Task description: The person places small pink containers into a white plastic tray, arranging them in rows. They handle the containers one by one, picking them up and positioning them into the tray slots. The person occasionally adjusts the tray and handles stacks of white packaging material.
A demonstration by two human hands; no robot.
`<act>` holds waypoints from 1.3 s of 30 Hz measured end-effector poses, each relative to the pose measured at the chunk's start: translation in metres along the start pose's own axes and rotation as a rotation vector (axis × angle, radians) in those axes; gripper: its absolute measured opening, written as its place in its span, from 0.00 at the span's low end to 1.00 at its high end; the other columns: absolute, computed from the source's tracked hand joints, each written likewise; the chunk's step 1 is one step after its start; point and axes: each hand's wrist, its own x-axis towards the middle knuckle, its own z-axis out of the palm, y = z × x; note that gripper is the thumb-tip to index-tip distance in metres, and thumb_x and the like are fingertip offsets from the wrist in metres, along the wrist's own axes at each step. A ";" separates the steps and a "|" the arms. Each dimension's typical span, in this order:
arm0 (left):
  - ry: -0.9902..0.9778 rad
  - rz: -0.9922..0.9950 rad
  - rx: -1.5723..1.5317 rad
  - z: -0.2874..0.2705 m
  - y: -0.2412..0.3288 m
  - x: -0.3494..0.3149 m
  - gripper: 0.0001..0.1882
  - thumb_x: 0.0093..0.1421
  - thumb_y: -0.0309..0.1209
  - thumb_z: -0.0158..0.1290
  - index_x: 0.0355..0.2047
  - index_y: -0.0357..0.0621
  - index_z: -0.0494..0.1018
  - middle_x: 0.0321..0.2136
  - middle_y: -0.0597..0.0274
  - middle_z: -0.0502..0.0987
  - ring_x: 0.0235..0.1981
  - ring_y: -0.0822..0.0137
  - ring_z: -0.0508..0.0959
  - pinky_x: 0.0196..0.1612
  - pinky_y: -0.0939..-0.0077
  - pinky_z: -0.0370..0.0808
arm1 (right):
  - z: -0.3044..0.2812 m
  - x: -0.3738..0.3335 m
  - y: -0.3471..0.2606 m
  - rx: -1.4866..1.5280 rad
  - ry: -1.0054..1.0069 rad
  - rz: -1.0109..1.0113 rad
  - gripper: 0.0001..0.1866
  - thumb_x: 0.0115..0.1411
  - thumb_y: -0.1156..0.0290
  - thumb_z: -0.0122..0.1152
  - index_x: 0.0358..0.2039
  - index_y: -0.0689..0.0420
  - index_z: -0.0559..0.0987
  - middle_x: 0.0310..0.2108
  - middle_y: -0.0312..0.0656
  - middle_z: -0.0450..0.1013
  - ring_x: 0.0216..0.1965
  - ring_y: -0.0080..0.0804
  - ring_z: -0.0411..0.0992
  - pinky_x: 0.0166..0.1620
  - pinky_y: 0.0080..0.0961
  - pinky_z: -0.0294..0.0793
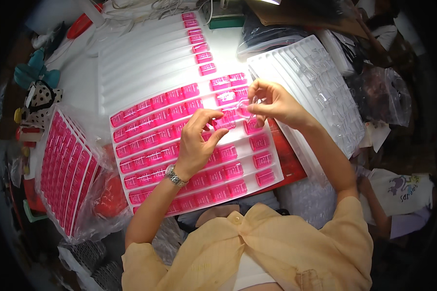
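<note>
From here, the right hand (275,104) pinches clear plastic (243,107) above pink labels (260,142); whether the left hand (197,139) grips, I can't tell.

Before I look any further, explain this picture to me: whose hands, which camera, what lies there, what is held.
No machine here: these are a person's own bare hands. The one picture comes from a wide fisheye camera on that person's head, looking down, so straight edges bend near the rim. Under the hands lies a white sheet with rows of pink pieces. To the right is a white tray with clear pieces; to the left, a bagged stack of pink sheets. The right hand pinches what looks like a clear piece. The left hand curls nearby; whether its fingers hold anything is unclear.
</note>
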 end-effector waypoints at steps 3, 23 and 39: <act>0.047 0.178 0.099 -0.001 -0.003 0.002 0.17 0.50 0.25 0.62 0.41 0.41 0.74 0.37 0.59 0.76 0.34 0.67 0.77 0.35 0.74 0.76 | 0.015 -0.006 -0.009 0.019 -0.072 0.009 0.11 0.54 0.80 0.62 0.34 0.59 0.68 0.24 0.36 0.71 0.21 0.21 0.73 0.24 0.15 0.73; 0.007 -0.148 -0.418 -0.014 0.001 -0.018 0.14 0.54 0.23 0.59 0.42 0.38 0.73 0.36 0.62 0.74 0.39 0.72 0.75 0.44 0.79 0.76 | 0.047 -0.023 0.024 -1.278 0.224 -0.515 0.20 0.49 0.60 0.67 0.37 0.62 0.76 0.33 0.43 0.69 0.37 0.37 0.70 0.36 0.28 0.70; 0.103 0.059 0.348 0.011 0.002 -0.007 0.13 0.48 0.30 0.64 0.34 0.42 0.76 0.30 0.62 0.74 0.39 0.63 0.70 0.43 0.69 0.67 | 0.060 -0.034 0.051 -1.045 0.409 -0.506 0.09 0.48 0.69 0.67 0.30 0.56 0.79 0.31 0.39 0.70 0.34 0.34 0.69 0.36 0.32 0.71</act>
